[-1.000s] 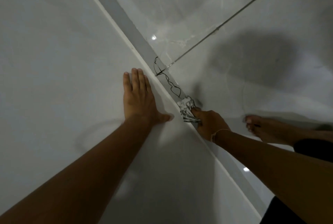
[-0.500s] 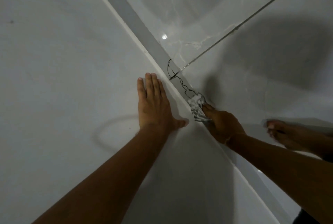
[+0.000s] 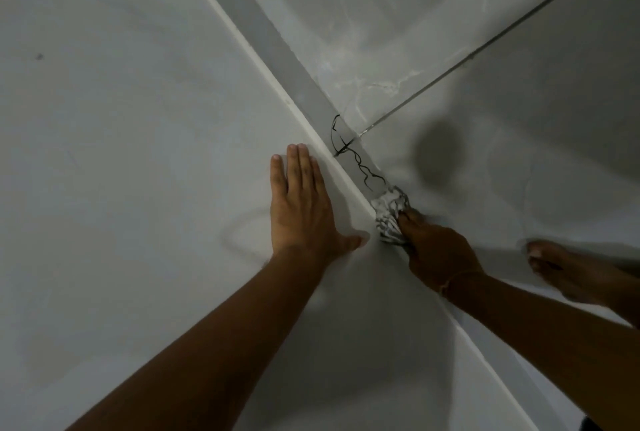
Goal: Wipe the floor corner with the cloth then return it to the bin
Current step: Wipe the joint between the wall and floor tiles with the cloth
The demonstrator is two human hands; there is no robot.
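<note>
While the right hand (image 3: 436, 250) grips the cloth (image 3: 389, 214), the left hand (image 3: 304, 208) lies flat, empty; it should press along the black scribble (image 3: 360, 167).

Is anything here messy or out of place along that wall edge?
Yes: a thin black squiggle, like a scribble or a loose strand, runs along the grey skirting strip just ahead of the crumpled cloth in the right hand. It stands out on otherwise pale tiles. The left hand lies flat on the wall.
</note>
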